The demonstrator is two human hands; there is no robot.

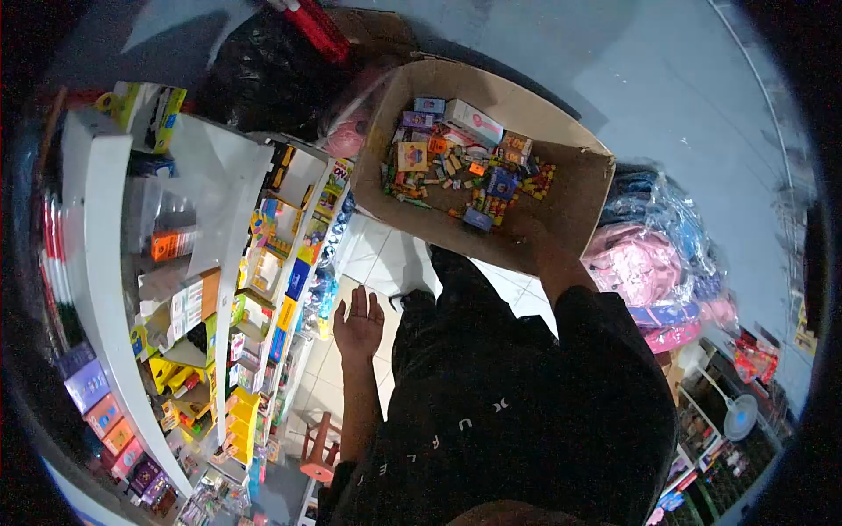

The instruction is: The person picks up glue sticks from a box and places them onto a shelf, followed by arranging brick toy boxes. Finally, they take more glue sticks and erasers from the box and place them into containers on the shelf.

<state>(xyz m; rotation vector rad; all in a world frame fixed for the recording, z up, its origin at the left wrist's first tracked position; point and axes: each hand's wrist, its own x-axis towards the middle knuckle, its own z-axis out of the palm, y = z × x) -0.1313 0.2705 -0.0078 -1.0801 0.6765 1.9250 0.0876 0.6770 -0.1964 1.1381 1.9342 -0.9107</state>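
Observation:
A large cardboard box (574,184) holds a jumble of small packets, boxes and sticks in many colours. A white and pink carton (474,122) lies near its far wall, and a yellowish small box (412,157) is at the left of the pile. My right hand (533,238) is at the box's near right side, so dim against the cardboard that its fingers cannot be made out. Away from the box, my left hand (359,323) hangs beside the shelves, palm showing and fingers apart, holding nothing.
Shelves (105,237) packed with stationery and small goods rise on my left. A black plastic bag (263,74) sits behind the box. Plastic-wrapped pink bags (636,259) are stacked at the right. A reddish stool (320,456) stands on the tiled floor.

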